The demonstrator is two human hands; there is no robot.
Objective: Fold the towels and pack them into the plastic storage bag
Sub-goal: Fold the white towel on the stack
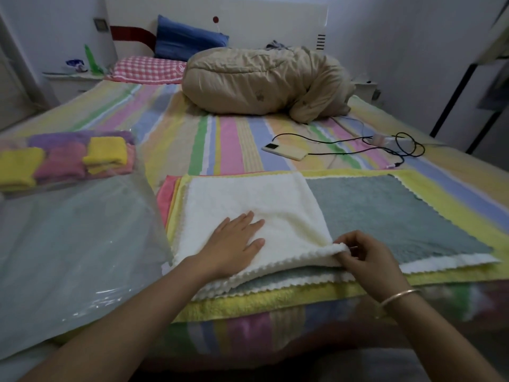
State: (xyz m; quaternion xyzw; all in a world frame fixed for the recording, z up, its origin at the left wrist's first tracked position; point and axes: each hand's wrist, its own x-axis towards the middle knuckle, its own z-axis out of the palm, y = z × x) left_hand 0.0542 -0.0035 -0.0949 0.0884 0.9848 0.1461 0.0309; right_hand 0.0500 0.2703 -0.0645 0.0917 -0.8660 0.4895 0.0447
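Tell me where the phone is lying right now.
In the head view the phone lies on the striped bedsheet, right of centre, a black cable running to it, between the beige bundled quilt and the towel stack.

I count two hands, my left hand [234,244] and right hand [366,253]; one plastic storage bag [68,244]; in it two yellow folded towels [106,153], one purple towel [60,139], and pink folded towels [63,164] I cannot number; four colours in the flat stack, white towel [248,197], grey-green towel [385,213], yellow towel [429,194], pink towel [165,197]; two pillows, blue pillow [187,40] and checked pillow [148,68]; one quilt [261,81]; one phone [285,151]; one bracelet [399,296].
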